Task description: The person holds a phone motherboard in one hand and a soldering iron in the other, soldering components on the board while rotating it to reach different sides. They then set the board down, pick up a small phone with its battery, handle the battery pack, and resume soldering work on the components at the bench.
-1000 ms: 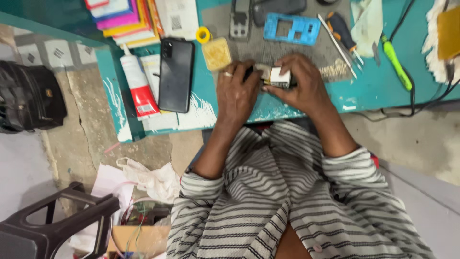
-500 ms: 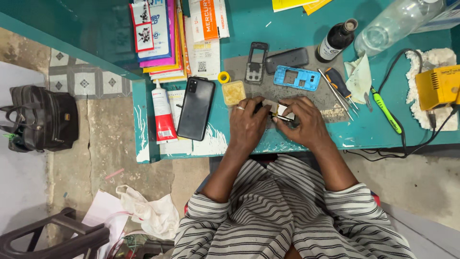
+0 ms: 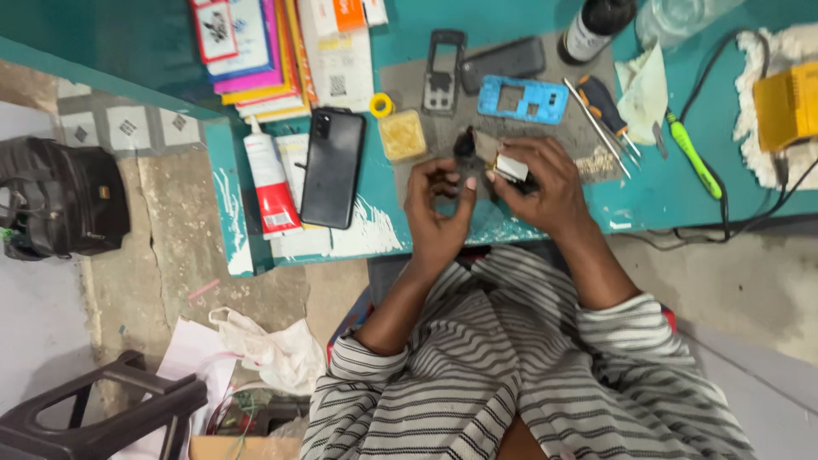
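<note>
Small white-and-dark phone part (image 3: 512, 168): pinched in right hand (image 3: 545, 189), over the grey mat (image 3: 443, 128) at the near table edge. Left hand (image 3: 439, 209): half-curled, fingers loose, just left of the part (contact unclear). Black smartphone (image 3: 331, 168) lies further left.

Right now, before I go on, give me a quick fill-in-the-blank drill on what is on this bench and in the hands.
1. The right hand pinches a small white and black part, while the left hand holds ____.
2. The black smartphone lies face ____ on the teal table.
3. The phone frame beside the screwdriver is coloured ____.
4. The white glue tube has a ____ lower end.

Missing words: nothing; down; blue; red
</note>
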Action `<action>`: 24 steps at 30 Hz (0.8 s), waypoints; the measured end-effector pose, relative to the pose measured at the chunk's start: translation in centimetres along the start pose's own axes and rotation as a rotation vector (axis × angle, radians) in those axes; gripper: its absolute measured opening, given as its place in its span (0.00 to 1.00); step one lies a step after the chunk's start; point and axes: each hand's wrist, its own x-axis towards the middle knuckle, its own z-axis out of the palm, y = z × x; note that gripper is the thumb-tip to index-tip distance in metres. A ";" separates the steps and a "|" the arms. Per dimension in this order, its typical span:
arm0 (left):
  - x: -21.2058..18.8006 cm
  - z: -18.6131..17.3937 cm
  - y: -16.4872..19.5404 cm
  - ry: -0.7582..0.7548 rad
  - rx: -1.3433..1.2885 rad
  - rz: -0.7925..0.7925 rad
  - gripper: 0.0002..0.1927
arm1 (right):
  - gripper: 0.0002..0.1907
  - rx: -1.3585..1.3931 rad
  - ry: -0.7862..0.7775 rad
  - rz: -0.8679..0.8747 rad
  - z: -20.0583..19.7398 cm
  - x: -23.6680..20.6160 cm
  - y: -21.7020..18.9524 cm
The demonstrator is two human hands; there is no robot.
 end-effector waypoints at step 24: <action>2.8 2.2 -5.1 -0.150 -0.610 -0.235 0.14 | 0.17 0.027 0.011 -0.025 0.6 -0.6 0.9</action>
